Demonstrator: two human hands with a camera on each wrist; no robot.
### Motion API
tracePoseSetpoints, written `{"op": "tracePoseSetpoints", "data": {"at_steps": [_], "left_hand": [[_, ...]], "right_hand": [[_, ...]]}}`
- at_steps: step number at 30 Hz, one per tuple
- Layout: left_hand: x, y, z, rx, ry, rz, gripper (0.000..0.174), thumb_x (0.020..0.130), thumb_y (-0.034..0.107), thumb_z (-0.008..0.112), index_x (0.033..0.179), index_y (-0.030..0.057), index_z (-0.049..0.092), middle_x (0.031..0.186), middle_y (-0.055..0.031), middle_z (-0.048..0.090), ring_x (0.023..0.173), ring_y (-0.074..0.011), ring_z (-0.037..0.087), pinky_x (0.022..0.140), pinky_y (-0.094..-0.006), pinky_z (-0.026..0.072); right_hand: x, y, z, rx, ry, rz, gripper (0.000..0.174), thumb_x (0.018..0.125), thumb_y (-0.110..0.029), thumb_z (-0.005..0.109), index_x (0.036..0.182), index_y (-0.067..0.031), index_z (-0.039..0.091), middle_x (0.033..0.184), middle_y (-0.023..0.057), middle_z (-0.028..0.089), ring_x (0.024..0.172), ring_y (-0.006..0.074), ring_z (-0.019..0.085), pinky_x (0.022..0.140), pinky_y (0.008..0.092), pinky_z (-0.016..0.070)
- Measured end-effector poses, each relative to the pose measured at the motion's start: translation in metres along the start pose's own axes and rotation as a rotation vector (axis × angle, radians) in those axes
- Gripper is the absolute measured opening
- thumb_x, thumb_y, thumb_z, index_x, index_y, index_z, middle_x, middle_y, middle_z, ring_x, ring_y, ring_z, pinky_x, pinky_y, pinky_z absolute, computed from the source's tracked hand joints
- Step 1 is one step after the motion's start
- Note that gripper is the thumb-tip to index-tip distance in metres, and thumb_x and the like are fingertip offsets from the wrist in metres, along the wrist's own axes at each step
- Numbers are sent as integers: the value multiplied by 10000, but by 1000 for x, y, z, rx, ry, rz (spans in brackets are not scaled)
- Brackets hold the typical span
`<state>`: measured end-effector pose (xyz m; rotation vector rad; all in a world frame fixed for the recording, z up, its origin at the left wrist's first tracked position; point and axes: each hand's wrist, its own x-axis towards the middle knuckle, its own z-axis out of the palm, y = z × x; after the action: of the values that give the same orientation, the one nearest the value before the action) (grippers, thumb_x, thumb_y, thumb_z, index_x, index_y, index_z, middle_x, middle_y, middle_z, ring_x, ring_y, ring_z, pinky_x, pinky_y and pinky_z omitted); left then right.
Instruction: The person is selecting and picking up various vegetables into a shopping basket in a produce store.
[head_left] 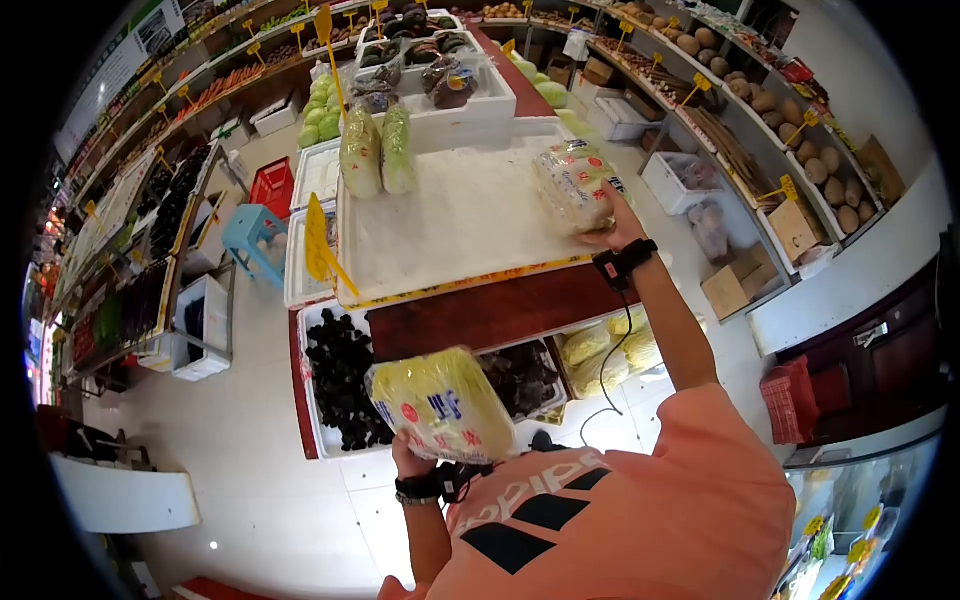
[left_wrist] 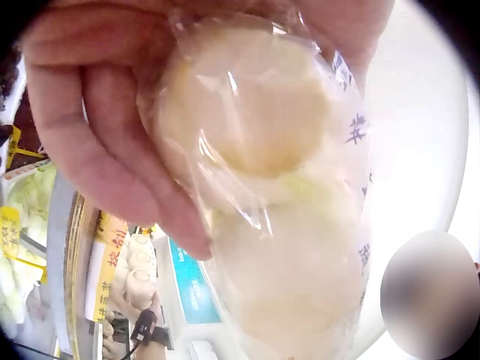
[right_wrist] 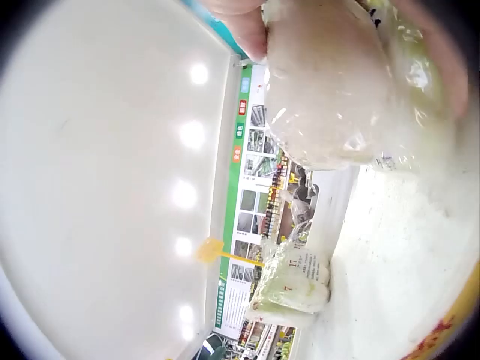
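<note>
My left hand (head_left: 412, 456) grips the end of a plastic-wrapped pack of pale yellow cabbage (head_left: 445, 405), held near the chest. In the left wrist view, fingers (left_wrist: 127, 142) curl round the wrapped pack (left_wrist: 277, 262), showing two round white stem ends. At the right end of the white tray (head_left: 450, 230), my right hand (head_left: 622, 222) holds another wrapped cabbage pack (head_left: 575, 187). The right wrist view shows that pack (right_wrist: 330, 82) between thumb and fingers, over the tray's white surface. Two wrapped cabbages (head_left: 361, 155) lie side by side at the tray's far left.
Dark leafy produce (head_left: 345, 370) and yellowish wrapped cabbages (head_left: 590, 348) fill boxes below the tray's near edge. Yellow price tags (head_left: 318, 240) stick up at the left. A blue stool (head_left: 256, 235) stands left, potato shelves (head_left: 760, 100) run along the right, and a cable hangs from my right wrist.
</note>
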<state>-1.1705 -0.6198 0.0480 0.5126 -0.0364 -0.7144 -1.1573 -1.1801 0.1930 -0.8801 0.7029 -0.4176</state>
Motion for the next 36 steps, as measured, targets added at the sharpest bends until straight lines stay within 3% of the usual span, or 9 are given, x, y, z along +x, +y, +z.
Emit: {"op": "tracePoseSetpoints", "data": {"at_steps": [4,8,10,11,13,15,18,20,36], "left_hand": [[-7,-17,34,79,9,108,773,881,455,706,1449,14,424,1378,-151,573,1218,-345,585,1024,-510,490],[-23,-42,55,106,53,120,738,903,462,662,1440,10,433,1370,-156,581,1221,-341,585,1037,-503,479],[-30,-53,72,135,56,108,757,896,471,665,1448,12,421,1376,-153,573,1230,-338,577,1045,-503,471],[-34,-60,74,139,71,103,776,890,484,672,1452,15,414,1378,-148,568,1236,-335,572,1047,-504,469],[-45,-74,81,192,138,119,792,886,496,677,1456,17,409,1374,-145,568,1235,-333,571,1049,-505,467],[-53,-86,96,353,265,138,808,873,579,634,1429,30,433,1281,-160,599,1156,-350,605,972,-527,514],[-66,-106,96,175,128,142,771,908,500,652,1454,13,409,1385,-158,564,1245,-343,567,1050,-510,463],[-79,-114,102,219,151,152,767,908,494,650,1453,11,409,1389,-161,560,1246,-349,566,1047,-512,463],[-122,-104,107,446,425,248,794,898,508,657,1464,16,394,1384,-161,557,1226,-360,573,1025,-520,478]], "right_hand": [[5,18,-40,-91,-33,-230,647,869,-379,753,1417,-179,473,1456,108,431,1252,355,530,954,597,496],[-107,7,-21,-168,-15,-581,413,1003,-214,569,1398,-113,510,1460,104,422,1326,264,472,1020,413,471],[-176,-17,5,-185,-158,-796,489,974,-203,618,1379,23,462,1315,140,552,1256,233,515,1064,366,404],[-201,-31,3,-263,-411,-889,439,994,-219,579,1326,53,491,1358,155,531,1255,262,532,1077,397,405],[-265,-60,8,-450,-691,-1127,305,928,-223,602,1020,63,656,963,156,703,949,339,667,900,442,531],[-292,-81,14,-303,-1027,-1270,259,941,-285,623,1063,-57,642,917,135,710,838,291,666,809,441,555],[-324,-81,11,-48,-1260,-1310,220,961,-377,654,1127,-236,622,848,103,720,670,219,664,673,441,591],[-345,-68,12,162,-1237,-1316,404,904,-461,703,1175,-171,630,973,132,733,824,344,678,750,576,544],[-350,-62,16,156,-1434,-1335,177,865,-268,719,998,-158,681,919,84,672,744,252,625,655,403,543]]}}
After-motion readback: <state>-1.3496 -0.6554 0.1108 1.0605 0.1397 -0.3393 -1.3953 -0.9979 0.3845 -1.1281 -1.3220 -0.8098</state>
